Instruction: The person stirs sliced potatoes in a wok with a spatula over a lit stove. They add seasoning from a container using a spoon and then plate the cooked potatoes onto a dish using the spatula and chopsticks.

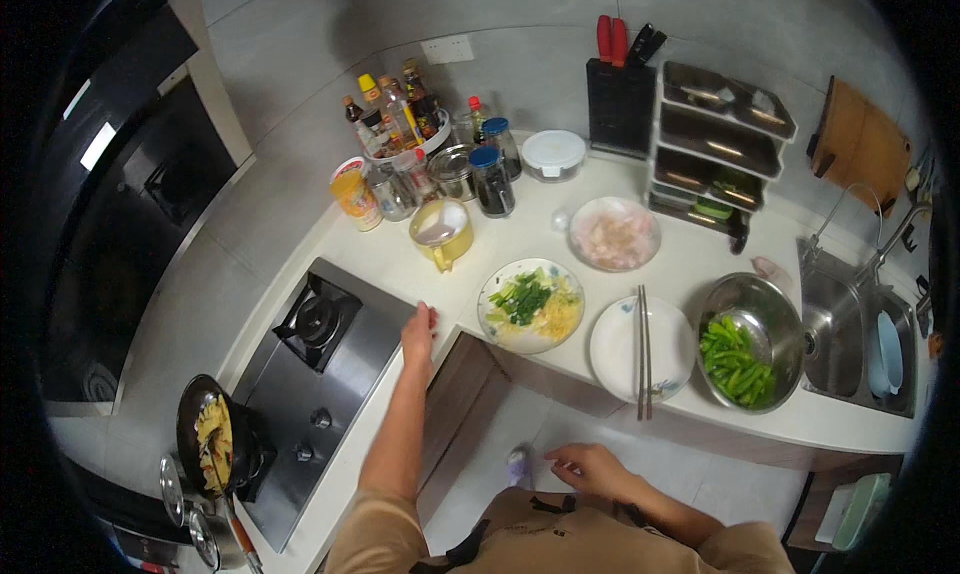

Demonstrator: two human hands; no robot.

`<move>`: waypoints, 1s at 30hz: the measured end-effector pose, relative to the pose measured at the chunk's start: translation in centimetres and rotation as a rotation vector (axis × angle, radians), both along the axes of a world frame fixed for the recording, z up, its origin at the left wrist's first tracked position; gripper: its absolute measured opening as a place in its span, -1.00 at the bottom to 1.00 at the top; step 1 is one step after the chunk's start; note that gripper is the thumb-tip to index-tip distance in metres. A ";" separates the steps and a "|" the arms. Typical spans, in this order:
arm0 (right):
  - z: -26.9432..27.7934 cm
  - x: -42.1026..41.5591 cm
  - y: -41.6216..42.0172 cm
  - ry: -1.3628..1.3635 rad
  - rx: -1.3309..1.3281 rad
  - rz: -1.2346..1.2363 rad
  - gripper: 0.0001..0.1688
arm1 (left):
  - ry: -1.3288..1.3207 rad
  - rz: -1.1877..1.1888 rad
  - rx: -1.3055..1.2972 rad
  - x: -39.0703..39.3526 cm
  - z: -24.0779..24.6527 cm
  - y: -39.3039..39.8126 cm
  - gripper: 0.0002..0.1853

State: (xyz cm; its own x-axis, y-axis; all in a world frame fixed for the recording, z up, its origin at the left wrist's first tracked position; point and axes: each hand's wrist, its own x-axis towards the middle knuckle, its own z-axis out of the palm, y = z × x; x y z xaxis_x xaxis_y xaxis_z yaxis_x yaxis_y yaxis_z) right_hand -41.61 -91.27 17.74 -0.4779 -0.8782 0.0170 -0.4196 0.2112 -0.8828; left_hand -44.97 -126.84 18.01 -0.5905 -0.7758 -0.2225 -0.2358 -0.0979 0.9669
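My left hand [418,334] is over the white counter edge beside the steel gas hob [352,379], its fingers loosely curled; whether it touches the counter is unclear. In front of my body, above the floor, hangs my right hand [589,469], empty with its fingers apart. A floral plate [499,337] holds chopped green onion and minced yellowish pieces. Beside it, metal chopsticks [644,349] lie across an empty white plate [611,349]. Sliced green peppers [739,367] fill part of a steel bowl [780,326]. Farther back, a plate [652,236] bears pale raw meat [611,232].
A wok [187,416] with yellow food stands on the left burner, its wooden handle [241,533] pointing toward me. A yellow cup [442,247], jars and sauce bottles [394,116] stand at the back. The knife block [619,108], stacked trays [724,146] and sink [832,349] are right.
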 end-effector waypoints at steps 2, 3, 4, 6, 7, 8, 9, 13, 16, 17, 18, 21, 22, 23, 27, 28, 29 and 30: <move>0.7 -0.1 0.5 -0.067 0.014 -0.073 -0.73 | -0.102 0.064 -0.086 -3.9 -1.2 -3.3 -0.46; 0.8 -0.1 0.6 -0.079 0.006 -0.083 -0.73 | -0.148 0.113 -0.141 -5.8 -1.8 -4.5 -0.43; 1.1 -0.3 0.5 -0.083 0.000 -0.100 -0.73 | -0.189 0.155 -0.193 -7.7 -1.9 -5.2 -0.40; 2.7 -1.1 0.1 -0.126 0.061 -0.121 -0.73 | -0.129 0.151 -0.131 -9.8 -2.6 -6.0 -0.42; 3.0 -1.7 -0.4 -0.102 0.070 -0.158 -0.73 | -0.096 0.144 -0.100 -11.0 -2.3 -6.0 -0.42; 3.1 -2.1 -0.8 -0.079 0.080 -0.192 -0.73 | -0.055 0.074 -0.033 -11.7 -1.9 -6.0 -0.44; 3.1 -2.3 -1.3 -0.055 0.088 -0.219 -0.73 | -0.047 0.068 -0.009 -12.4 -2.5 -6.6 -0.45; 2.4 -4.0 -4.1 0.003 0.055 -0.310 -0.75 | -0.012 -0.075 0.111 -13.8 -3.8 -8.4 -0.57; 3.0 -5.3 -6.8 0.024 0.097 -0.242 -0.75 | 0.112 -0.167 0.392 -14.4 -2.7 -7.3 -0.66; 2.8 -5.3 -7.7 0.021 0.090 -0.215 -0.74 | 0.160 -0.187 0.468 -14.6 -3.1 -7.2 -0.68; 2.6 -5.2 -8.5 0.022 0.082 -0.183 -0.73 | 0.214 -0.203 0.543 -14.7 -3.4 -7.1 -0.71; 1.6 -5.0 -10.6 0.008 0.071 -0.095 -0.71 | 0.359 -0.070 0.500 -15.2 -4.4 -6.3 -0.71; 1.5 -5.0 -10.9 0.000 0.072 -0.065 -0.70 | 0.377 0.008 0.524 -15.2 -3.6 -6.1 -0.72; 1.7 -5.0 -11.0 -0.005 0.080 -0.052 -0.70 | 0.361 0.011 0.529 -14.8 -3.4 -6.3 -0.73; 2.7 -5.4 -11.2 -0.005 0.049 0.014 -0.68 | 0.325 0.023 0.488 -10.7 -3.0 -6.7 -0.74; 2.9 -5.4 -11.0 -0.012 0.030 0.027 -0.68 | 0.325 0.004 0.436 -8.7 -2.8 -6.0 -0.73; 3.2 -5.5 -11.0 0.003 0.017 0.034 -0.68 | 0.324 -0.010 0.386 -6.6 -2.5 -5.3 -0.72; 3.5 -5.7 -11.1 0.009 0.002 0.045 -0.68 | 0.337 -0.021 0.359 -4.3 -2.1 -4.5 -0.73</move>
